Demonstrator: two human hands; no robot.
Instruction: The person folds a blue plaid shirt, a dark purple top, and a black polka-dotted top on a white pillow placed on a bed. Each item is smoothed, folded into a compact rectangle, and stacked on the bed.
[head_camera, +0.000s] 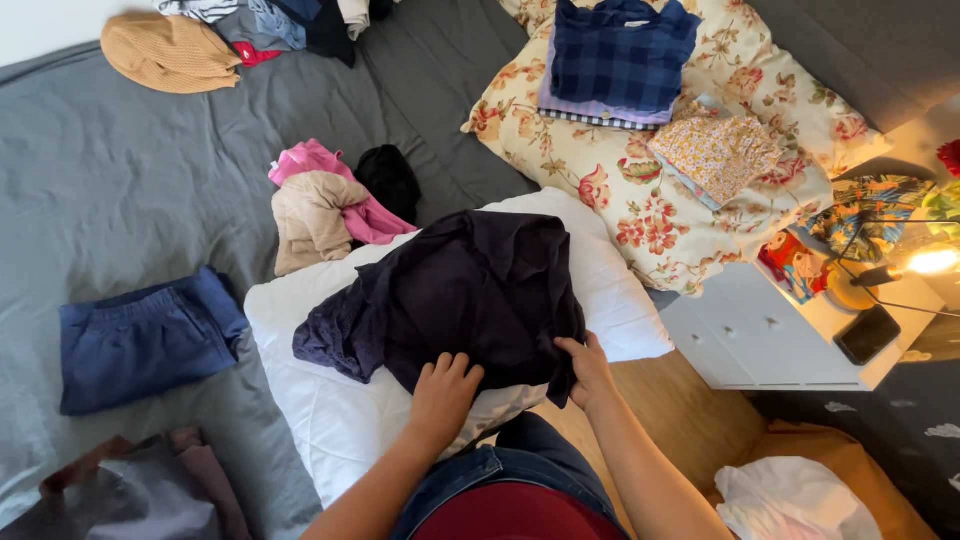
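Kneeling at the bed's edge, blue jeans (500, 470) nearest the lens. Pressing down on a dark purple garment (460, 300) with the left hand (443, 395), fingers curled onto the cloth, not clearly pinching it. Gripping the garment's near right hem with the right hand (588, 370), closed on the fabric. Lying crumpled on a white pillow (330, 420), that garment, atop the grey bed (130, 200). Sitting just beyond: a beige and pink heap (320, 210), a folded blue piece (145, 340) to the left, a plaid shirt (620, 60) on a floral pillow (640, 210). Risking, judging by the bunched left side, folding creases in; also dragging the soft pillow toward the bed's edge by pulling on the hem.
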